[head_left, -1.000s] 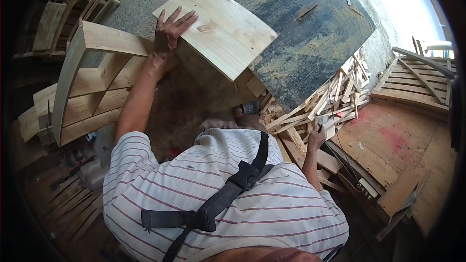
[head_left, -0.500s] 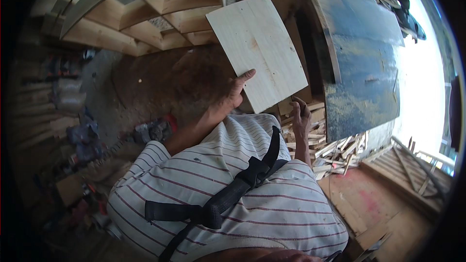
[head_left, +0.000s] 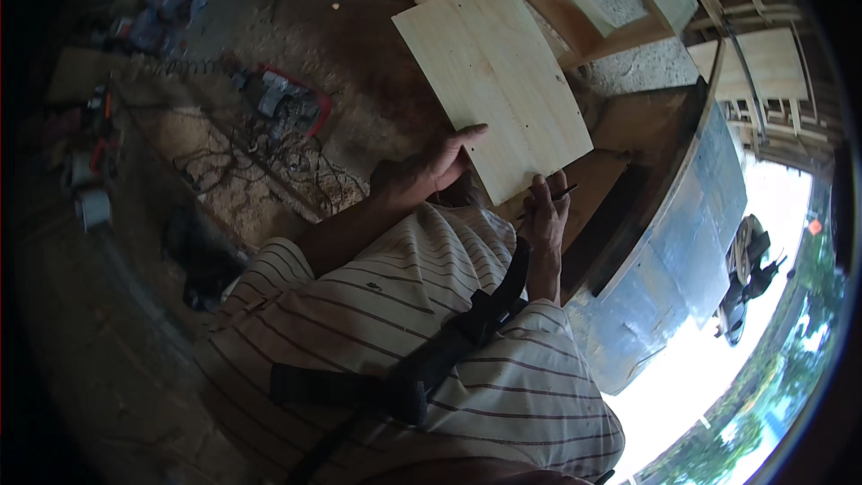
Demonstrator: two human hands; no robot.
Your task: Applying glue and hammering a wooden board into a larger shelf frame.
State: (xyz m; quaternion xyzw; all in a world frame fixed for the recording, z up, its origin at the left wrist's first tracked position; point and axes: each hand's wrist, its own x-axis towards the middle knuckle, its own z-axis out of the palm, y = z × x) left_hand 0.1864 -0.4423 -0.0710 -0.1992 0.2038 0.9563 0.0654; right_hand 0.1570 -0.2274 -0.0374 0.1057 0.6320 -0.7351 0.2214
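Nearest, the strap (head_left: pixel 404 377) crosses the striped shirt (head_left: pixel 359 305), below the board (head_left: pixel 498 81). The person's left hand (head_left: pixel 446 160) grips the board's left edge, thumb on its face, the other fingers mostly hidden. The right hand (head_left: pixel 543 220), well to the board's right a second ago, is now at its near edge, fingers bent around a thin dark stick (head_left: pixel 561 191); its fingertips seem to touch the wood, though contact is hard to confirm. With both hands together, the board looks better placed for close handling. The body has turned too: the frame (head_left: pixel 561 4), earlier left of the board, now stands beyond it. A red-trimmed tool (head_left: pixel 285 101) lies left of the board; the blue sheet (head_left: pixel 660 283) is right of it.
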